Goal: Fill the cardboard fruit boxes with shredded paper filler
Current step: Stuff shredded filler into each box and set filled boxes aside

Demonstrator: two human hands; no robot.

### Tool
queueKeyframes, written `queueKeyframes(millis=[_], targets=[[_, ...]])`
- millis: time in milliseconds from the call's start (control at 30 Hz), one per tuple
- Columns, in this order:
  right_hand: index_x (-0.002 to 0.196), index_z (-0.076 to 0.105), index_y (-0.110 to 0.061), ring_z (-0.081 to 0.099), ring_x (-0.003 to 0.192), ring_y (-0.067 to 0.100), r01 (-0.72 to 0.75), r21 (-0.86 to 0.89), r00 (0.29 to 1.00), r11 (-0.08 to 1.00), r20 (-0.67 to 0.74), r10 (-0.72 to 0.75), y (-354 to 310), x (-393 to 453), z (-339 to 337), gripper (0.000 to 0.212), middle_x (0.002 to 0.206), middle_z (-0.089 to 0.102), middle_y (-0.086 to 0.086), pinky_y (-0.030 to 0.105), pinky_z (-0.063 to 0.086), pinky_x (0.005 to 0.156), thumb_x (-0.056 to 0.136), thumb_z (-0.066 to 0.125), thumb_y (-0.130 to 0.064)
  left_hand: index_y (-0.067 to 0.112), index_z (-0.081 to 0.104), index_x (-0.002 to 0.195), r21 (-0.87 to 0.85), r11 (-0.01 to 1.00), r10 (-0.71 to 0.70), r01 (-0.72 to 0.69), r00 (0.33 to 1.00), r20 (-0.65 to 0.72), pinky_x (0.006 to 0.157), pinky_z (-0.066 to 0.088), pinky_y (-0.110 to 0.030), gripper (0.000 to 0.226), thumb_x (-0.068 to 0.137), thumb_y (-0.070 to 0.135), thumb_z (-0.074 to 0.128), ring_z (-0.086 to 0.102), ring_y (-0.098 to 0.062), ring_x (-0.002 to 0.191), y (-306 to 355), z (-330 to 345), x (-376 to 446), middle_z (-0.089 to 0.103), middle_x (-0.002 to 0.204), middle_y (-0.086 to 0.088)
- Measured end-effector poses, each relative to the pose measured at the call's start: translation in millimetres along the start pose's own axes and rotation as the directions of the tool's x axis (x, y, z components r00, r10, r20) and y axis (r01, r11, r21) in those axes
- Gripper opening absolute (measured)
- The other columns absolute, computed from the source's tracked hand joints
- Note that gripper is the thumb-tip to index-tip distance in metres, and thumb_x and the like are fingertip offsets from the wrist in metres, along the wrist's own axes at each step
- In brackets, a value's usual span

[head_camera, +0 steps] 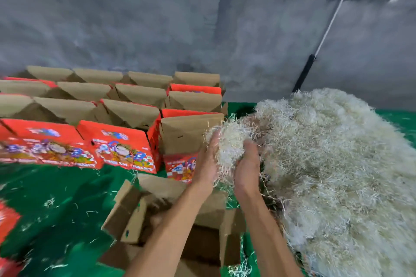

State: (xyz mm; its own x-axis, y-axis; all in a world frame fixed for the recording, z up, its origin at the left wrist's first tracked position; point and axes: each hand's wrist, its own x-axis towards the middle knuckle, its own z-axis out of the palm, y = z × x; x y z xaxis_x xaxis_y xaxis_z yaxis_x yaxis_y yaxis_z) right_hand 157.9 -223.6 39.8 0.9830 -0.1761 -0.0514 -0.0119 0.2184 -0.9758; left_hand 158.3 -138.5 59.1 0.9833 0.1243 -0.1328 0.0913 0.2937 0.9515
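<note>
Both the left hand (208, 159) and the right hand (247, 164) are grasping one clump of shredded paper (227, 141) between them, beside the big pile (337, 164) and above an open cardboard box (135, 209).

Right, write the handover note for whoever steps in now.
Left hand and right hand: both cupped round one clump of shredded paper, lifted off the big pile on the right.
Open box sits directly below the forearms, flaps up; how full it is cannot be seen.
Rows of red boxes stand at left on the green sheet, flaps up; contents not visible.
Next, probably: drop this clump into the open box, then keep filling.
</note>
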Motion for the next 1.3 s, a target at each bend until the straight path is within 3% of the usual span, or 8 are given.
queueKeyframes(millis=[233, 333, 533, 700, 800, 1033, 1167, 1300], targets=[[0.088, 0.053, -0.024, 0.052, 0.092, 0.018, 0.484, -0.532, 0.857, 0.695, 0.126, -0.5, 3.8, -71.9, 73.9, 0.036, 0.095, 0.056, -0.005, 0.041, 0.046, 0.082, 0.103, 0.038, -0.054, 0.006, 0.05, 0.119, 0.236, 0.969, -0.006, 0.07, 0.965, -0.264, 0.087, 0.039, -0.016, 0.02, 0.106, 0.003, 0.035, 0.054, -0.015, 0.126, 12.2, -88.7, -56.3, 0.056, 0.135, -0.014], [0.11, 0.063, -0.015, 0.059, 0.103, 0.027, 0.302, -0.541, 0.942, 0.785, 0.045, -0.332, 14.2, -92.0, 96.6, 0.056, 0.108, 0.067, 0.005, 0.043, 0.046, 0.096, 0.1, 0.034, -0.062, 0.029, 0.042, 0.129, 0.428, 0.903, 0.186, -0.044, 0.937, -0.296, 0.073, 0.044, -0.003, 0.034, 0.103, 0.008, 0.046, 0.054, 0.021, 0.098, 15.9, -116.0, -73.5, 0.054, 0.119, 0.019], [0.074, 0.048, -0.012, 0.031, 0.048, 0.012, 0.006, -0.28, 0.999, 0.96, -0.041, -0.018, 23.6, -90.1, 72.5, 0.046, 0.054, 0.042, -0.008, 0.03, 0.04, 0.053, 0.094, 0.059, -0.052, 0.013, 0.049, 0.105, 0.21, 0.948, -0.128, 0.239, 0.891, -0.436, 0.086, 0.046, -0.041, 0.019, 0.1, 0.031, 0.052, 0.056, -0.021, 0.08, 25.7, -192.2, -76.2, 0.057, 0.086, -0.003], [0.08, 0.066, -0.028, 0.037, 0.045, 0.009, -0.106, -0.171, 0.994, 0.98, -0.039, 0.101, 22.7, -90.1, 56.7, 0.048, 0.059, 0.052, -0.011, 0.03, 0.035, 0.047, 0.085, 0.053, -0.075, 0.002, 0.044, 0.138, 0.172, 0.94, -0.2, 0.294, 0.885, -0.421, 0.103, 0.04, -0.051, 0.042, 0.103, 0.026, 0.046, 0.058, -0.036, 0.115, 25.7, -223.6, -69.0, 0.055, 0.087, 0.0], [0.127, 0.059, -0.018, 0.066, 0.1, 0.023, -0.035, -0.329, 0.988, 0.944, 0.129, 0.082, 37.2, -114.2, 94.4, 0.055, 0.117, 0.068, 0.006, 0.044, 0.054, 0.095, 0.095, 0.046, -0.061, 0.0, 0.043, 0.14, 0.326, 0.886, -0.265, 0.33, 0.937, -0.226, 0.087, 0.053, -0.044, 0.039, 0.102, 0.003, 0.039, 0.051, -0.041, 0.126, 2.7, -188.6, -75.9, 0.059, 0.123, -0.019], [0.06, 0.041, -0.014, 0.038, 0.044, 0.018, -0.074, -0.278, 0.976, 0.958, -0.216, 0.013, 23.6, -88.6, 47.1, 0.052, 0.046, 0.042, -0.006, 0.032, 0.037, 0.053, 0.089, 0.067, -0.049, 0.028, 0.054, 0.088, -0.024, 0.975, -0.21, 0.219, 0.892, -0.399, 0.083, 0.054, -0.039, 0.017, 0.094, 0.043, 0.06, 0.057, -0.018, 0.075, 18.9, -219.4, -70.1, 0.058, 0.087, -0.001], [0.087, 0.054, -0.008, 0.056, 0.074, 0.022, -0.105, -0.239, 0.987, 0.965, -0.146, 0.071, 27.4, -88.0, 29.0, 0.056, 0.081, 0.055, 0.009, 0.044, 0.051, 0.093, 0.091, 0.054, -0.064, 0.029, 0.051, 0.135, 0.097, 0.949, -0.255, 0.301, 0.909, -0.329, 0.079, 0.053, -0.036, 0.063, 0.087, 0.07, 0.053, 0.062, -0.018, 0.094, 26.1, -220.7, -76.6, 0.055, 0.111, 0.01], [0.083, 0.054, -0.031, 0.055, 0.056, -0.006, 0.036, -0.426, 0.996, 0.904, 0.09, 0.003, 53.5, -119.5, 90.7, 0.033, 0.065, 0.059, -0.012, 0.01, 0.047, 0.056, 0.104, 0.036, -0.05, 0.036, 0.037, 0.147, 0.271, 0.909, -0.284, 0.315, 0.947, -0.149, 0.09, 0.052, -0.039, 0.11, 0.059, 0.101, 0.037, 0.054, -0.018, 0.123, -13.6, -143.2, -104.3, 0.047, 0.145, 0.002]])
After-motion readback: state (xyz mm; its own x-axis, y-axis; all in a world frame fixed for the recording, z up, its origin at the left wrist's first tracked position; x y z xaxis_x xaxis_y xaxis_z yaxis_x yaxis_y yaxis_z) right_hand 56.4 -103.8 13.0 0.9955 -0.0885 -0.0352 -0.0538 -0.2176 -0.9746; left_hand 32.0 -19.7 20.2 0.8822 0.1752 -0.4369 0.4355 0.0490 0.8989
